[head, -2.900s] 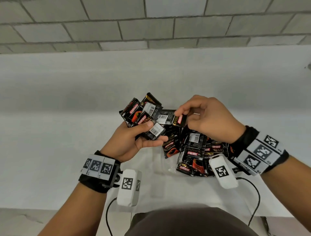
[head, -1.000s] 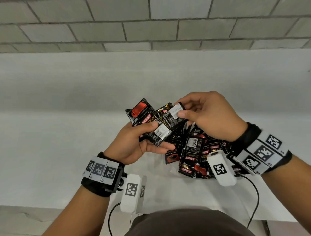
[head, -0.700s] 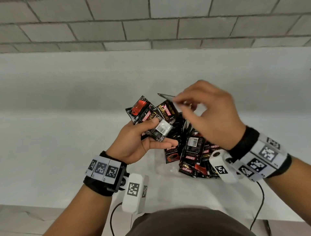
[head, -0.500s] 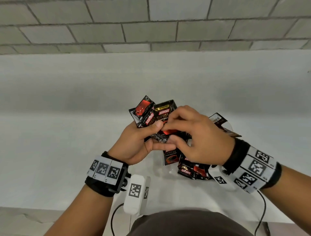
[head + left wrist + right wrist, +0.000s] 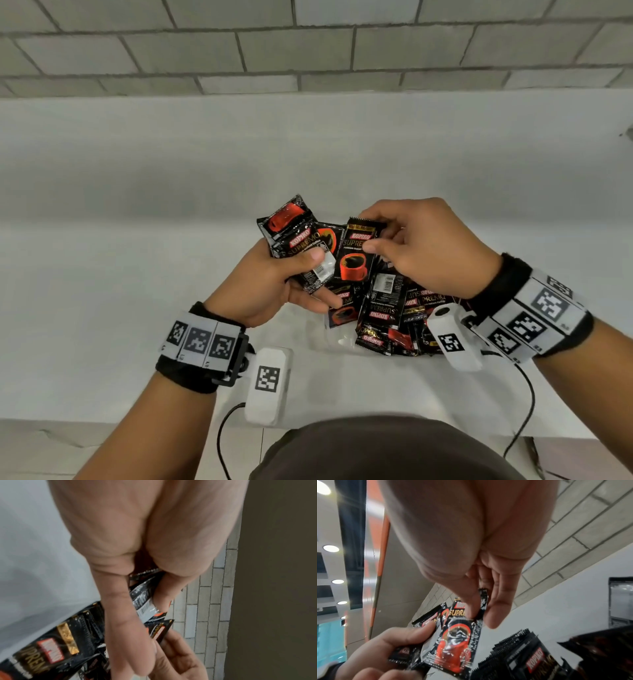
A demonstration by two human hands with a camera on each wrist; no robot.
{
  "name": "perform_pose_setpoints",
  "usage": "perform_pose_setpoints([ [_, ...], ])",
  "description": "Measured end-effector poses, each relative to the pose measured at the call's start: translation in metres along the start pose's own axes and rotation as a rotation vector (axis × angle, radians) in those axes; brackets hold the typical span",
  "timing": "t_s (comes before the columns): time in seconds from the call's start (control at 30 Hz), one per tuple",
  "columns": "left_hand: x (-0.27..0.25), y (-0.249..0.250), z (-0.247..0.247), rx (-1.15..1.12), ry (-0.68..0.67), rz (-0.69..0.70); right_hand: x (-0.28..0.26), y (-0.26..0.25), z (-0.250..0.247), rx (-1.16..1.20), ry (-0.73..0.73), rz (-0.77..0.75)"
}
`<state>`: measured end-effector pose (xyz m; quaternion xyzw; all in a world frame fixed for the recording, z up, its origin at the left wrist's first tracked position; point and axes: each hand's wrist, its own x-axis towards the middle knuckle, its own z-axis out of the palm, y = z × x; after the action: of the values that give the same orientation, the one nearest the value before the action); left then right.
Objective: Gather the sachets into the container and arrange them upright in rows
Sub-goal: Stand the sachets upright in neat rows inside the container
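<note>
Black and red coffee sachets are the task objects. My left hand (image 5: 318,277) grips a fanned bundle of sachets (image 5: 294,236) between thumb and fingers, also seen in the left wrist view as the bundle (image 5: 145,599). My right hand (image 5: 371,233) pinches one sachet (image 5: 356,255) by its upper edge, print side up, right against the bundle. The right wrist view shows that pinched sachet (image 5: 457,642) hanging from thumb and finger. Below both hands a clear container (image 5: 334,339) holds a loose heap of sachets (image 5: 387,308), lying at mixed angles.
The container stands on a white table (image 5: 137,274) near its front edge. A grey block wall (image 5: 308,51) rises behind the table. Cables (image 5: 524,411) from the wrist cameras hang over the front edge beside my body.
My right hand lifted a sachet off the bundle, dipped toward the heap, and now holds a sachet print side up against the bundle. The left hand kept its grip and barely moved.
</note>
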<state>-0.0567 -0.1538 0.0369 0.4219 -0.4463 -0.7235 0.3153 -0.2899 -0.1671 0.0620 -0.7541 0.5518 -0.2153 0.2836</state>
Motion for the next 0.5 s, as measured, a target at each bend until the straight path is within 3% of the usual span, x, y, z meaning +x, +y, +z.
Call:
perform_pose_setpoints([
  [0.17,-0.001,-0.001,-0.019,-0.019,0.175,0.041,-0.003,0.003,-0.005,0.172,0.019,0.086],
  [0.27,-0.004,-0.001,-0.035,-0.028,0.275,0.087,-0.007,0.000,-0.003,0.208,-0.052,0.066],
  [0.5,-0.006,-0.001,-0.039,-0.040,0.255,0.091,-0.010,0.004,0.026,-0.093,-0.161,-0.159],
])
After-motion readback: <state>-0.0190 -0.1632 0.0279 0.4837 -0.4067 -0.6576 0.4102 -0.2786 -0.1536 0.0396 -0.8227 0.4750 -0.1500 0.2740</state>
